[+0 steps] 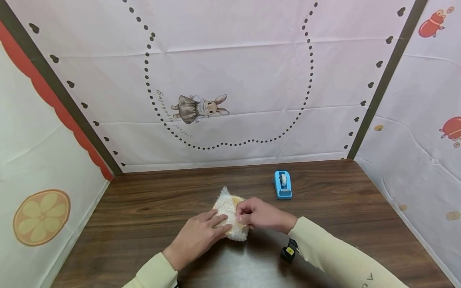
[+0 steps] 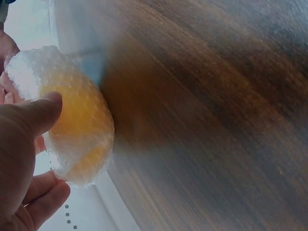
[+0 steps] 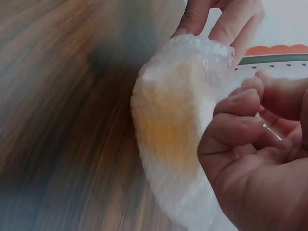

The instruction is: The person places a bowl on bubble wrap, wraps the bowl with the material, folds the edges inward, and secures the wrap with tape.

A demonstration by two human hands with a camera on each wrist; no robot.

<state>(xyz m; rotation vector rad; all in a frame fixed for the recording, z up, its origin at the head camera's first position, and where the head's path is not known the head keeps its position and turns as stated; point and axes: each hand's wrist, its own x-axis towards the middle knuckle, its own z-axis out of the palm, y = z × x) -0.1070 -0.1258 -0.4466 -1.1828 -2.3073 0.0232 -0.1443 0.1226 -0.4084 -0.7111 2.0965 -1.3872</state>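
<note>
A rounded yellow-orange object wrapped in clear bubble wrap (image 1: pixel 227 208) stays close to the brown table, between both hands. What the object is cannot be made out through the wrap. My left hand (image 1: pixel 203 232) grips the bundle from the left; in the left wrist view its thumb (image 2: pixel 45 113) presses the near side, and fingers show beyond the far edge. At the bundle's right side, my right hand (image 1: pixel 261 214) has its fingers curled, with thumb and forefinger pinching at the bubble wrap. Exactly what lies between those fingertips is hidden in the right wrist view (image 3: pixel 257 130).
A blue tape dispenser (image 1: pixel 283 185) stands behind and to the right of the bundle on the wood-grain table (image 1: pixel 151 200). Printed white cloth (image 1: pixel 252 84) hangs at the back and along both sides. A small black device (image 1: pixel 289 251) is strapped at the right wrist.
</note>
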